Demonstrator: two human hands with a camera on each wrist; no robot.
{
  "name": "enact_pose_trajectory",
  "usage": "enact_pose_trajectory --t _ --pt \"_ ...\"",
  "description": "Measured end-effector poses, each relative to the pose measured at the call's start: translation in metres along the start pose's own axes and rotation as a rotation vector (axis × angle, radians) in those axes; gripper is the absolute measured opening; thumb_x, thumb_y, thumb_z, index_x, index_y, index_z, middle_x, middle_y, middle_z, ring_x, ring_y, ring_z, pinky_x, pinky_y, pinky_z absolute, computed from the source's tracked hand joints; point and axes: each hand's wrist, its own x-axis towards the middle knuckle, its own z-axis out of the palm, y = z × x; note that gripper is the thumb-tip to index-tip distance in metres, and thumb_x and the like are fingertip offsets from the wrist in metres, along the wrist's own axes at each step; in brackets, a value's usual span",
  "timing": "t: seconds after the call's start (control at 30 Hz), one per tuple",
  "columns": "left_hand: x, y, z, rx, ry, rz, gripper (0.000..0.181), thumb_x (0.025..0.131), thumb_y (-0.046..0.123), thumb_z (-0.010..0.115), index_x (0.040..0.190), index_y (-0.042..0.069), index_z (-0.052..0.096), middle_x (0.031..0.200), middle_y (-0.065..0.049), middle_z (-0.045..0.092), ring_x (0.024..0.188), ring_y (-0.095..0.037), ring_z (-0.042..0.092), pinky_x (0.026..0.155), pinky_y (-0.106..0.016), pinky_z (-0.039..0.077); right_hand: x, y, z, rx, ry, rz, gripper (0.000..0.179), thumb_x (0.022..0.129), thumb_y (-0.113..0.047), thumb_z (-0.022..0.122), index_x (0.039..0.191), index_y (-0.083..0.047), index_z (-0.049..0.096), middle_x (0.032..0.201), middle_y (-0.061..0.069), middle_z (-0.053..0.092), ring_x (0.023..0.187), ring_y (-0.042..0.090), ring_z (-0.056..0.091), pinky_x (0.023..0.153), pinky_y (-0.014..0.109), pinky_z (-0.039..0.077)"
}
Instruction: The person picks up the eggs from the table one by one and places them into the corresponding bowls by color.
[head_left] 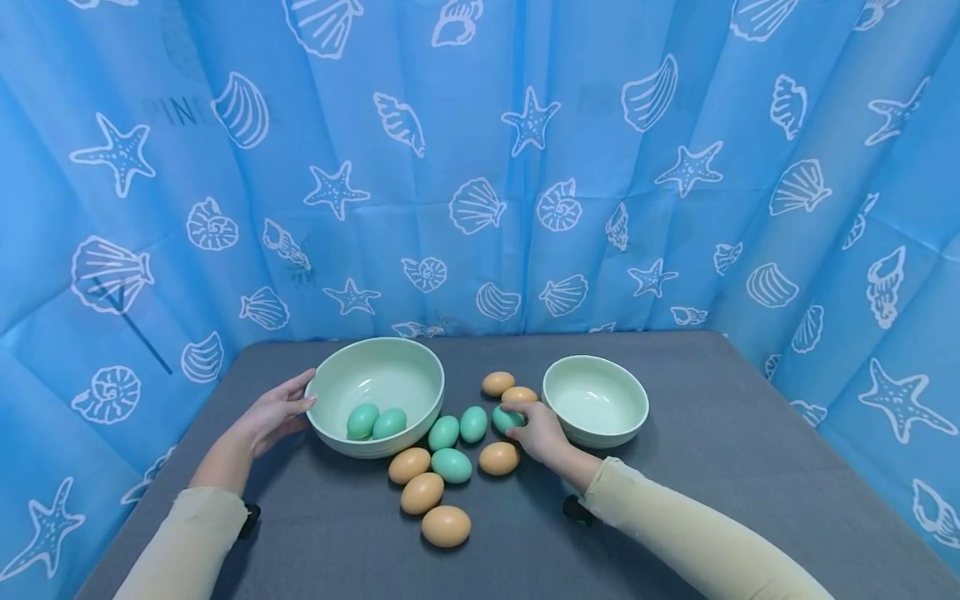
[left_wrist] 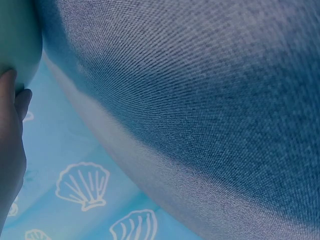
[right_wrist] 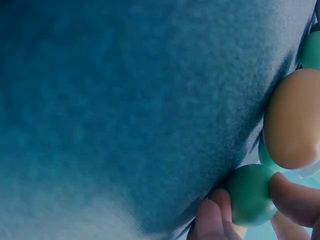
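Observation:
My left hand (head_left: 279, 410) rests its extended fingers against the outer left side of a large pale green bowl (head_left: 416, 367). The left wrist view has those fingers (left_wrist: 7, 92) on the bowl's wall (left_wrist: 20, 40). Two green eggs (head_left: 363, 421) lie inside this bowl. Between thumb and fingers, my right hand (head_left: 542, 432) pinches a green egg (right_wrist: 251, 195), partly covered by the fingers in the head view. Brown eggs lie close to that hand: one (head_left: 498, 458) in front and two behind, the nearer one (head_left: 519, 395) just beyond the fingertips.
A smaller pale green bowl (head_left: 596, 362) stands right of the right hand. Between the bowls lie three more green eggs (head_left: 452, 466), with three brown eggs (head_left: 446, 527) in a row towards the front. A blue shell-patterned curtain (head_left: 480, 167) hangs behind the grey-covered table (head_left: 720, 433).

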Motion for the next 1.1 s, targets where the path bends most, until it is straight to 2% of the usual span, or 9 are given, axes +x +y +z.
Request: enact_pose_trajectory --t 0.3,0.5,0.57,0.8,0.9,1.03,1.1 --pt "-0.001 0.001 0.000 -0.011 -0.006 -0.003 0.068 0.109 0.014 0.041 0.161 0.010 -0.003 0.166 -0.022 -0.007 0.152 -0.044 0.005 0.119 -0.061 0.020 -0.001 -0.004 -0.005 0.037 -0.022 0.033 0.040 0.085 0.005 0.074 0.124 -0.003 0.071 0.123 0.022 0.066 0.096 0.027 0.061 0.075 0.037 0.053" --pt "-0.001 0.001 0.000 -0.010 -0.009 0.002 0.068 0.109 0.014 0.041 0.161 0.009 -0.004 0.165 -0.022 -0.008 0.152 -0.045 0.005 0.119 -0.062 0.020 0.000 -0.009 -0.011 0.072 -0.051 0.050 0.040 0.087 0.004 0.072 0.127 -0.005 0.069 0.127 0.023 0.064 0.103 0.028 0.061 0.075 0.035 0.053" --pt "-0.001 0.001 0.000 -0.011 -0.007 0.001 0.068 0.109 0.014 0.041 0.161 0.009 -0.003 0.166 -0.022 -0.008 0.152 -0.044 0.005 0.119 -0.061 0.020 0.000 -0.011 -0.013 0.092 -0.054 0.055 0.040 0.088 0.003 0.072 0.127 -0.005 0.069 0.125 0.022 0.064 0.101 0.028 0.060 0.074 0.035 0.052" --pt "0.000 0.000 0.000 -0.017 -0.014 -0.001 0.067 0.109 0.013 0.039 0.161 0.009 -0.004 0.165 -0.022 -0.010 0.152 -0.045 0.004 0.119 -0.063 0.019 -0.002 -0.017 -0.021 0.209 -0.070 0.102 0.040 0.090 0.004 0.069 0.129 -0.004 0.067 0.114 0.020 0.063 0.080 0.024 0.062 0.062 0.028 0.050" --pt "0.000 0.000 0.000 -0.019 -0.015 -0.005 0.067 0.109 0.013 0.039 0.161 0.010 -0.005 0.165 -0.022 -0.010 0.152 -0.045 0.004 0.119 -0.062 0.019 -0.003 -0.020 -0.024 0.252 -0.076 0.136 0.041 0.092 0.003 0.067 0.132 -0.004 0.066 0.115 0.021 0.061 0.081 0.026 0.063 0.066 0.034 0.053" --pt "0.000 0.001 0.001 -0.022 -0.010 -0.007 0.067 0.110 0.013 0.039 0.160 0.010 -0.005 0.165 -0.022 -0.010 0.152 -0.045 0.005 0.119 -0.062 0.019 -0.001 -0.023 -0.029 0.290 -0.079 0.163 0.042 0.093 0.002 0.066 0.134 -0.006 0.064 0.125 0.024 0.058 0.086 0.026 0.063 0.075 0.042 0.057" --pt "0.000 0.001 0.001 -0.023 -0.004 -0.009 0.067 0.109 0.013 0.039 0.160 0.010 -0.005 0.165 -0.022 -0.009 0.152 -0.044 0.005 0.119 -0.062 0.019 0.000 -0.025 -0.031 0.301 -0.081 0.158 0.042 0.094 0.002 0.066 0.135 -0.006 0.064 0.129 0.025 0.057 0.085 0.027 0.062 0.073 0.042 0.057"
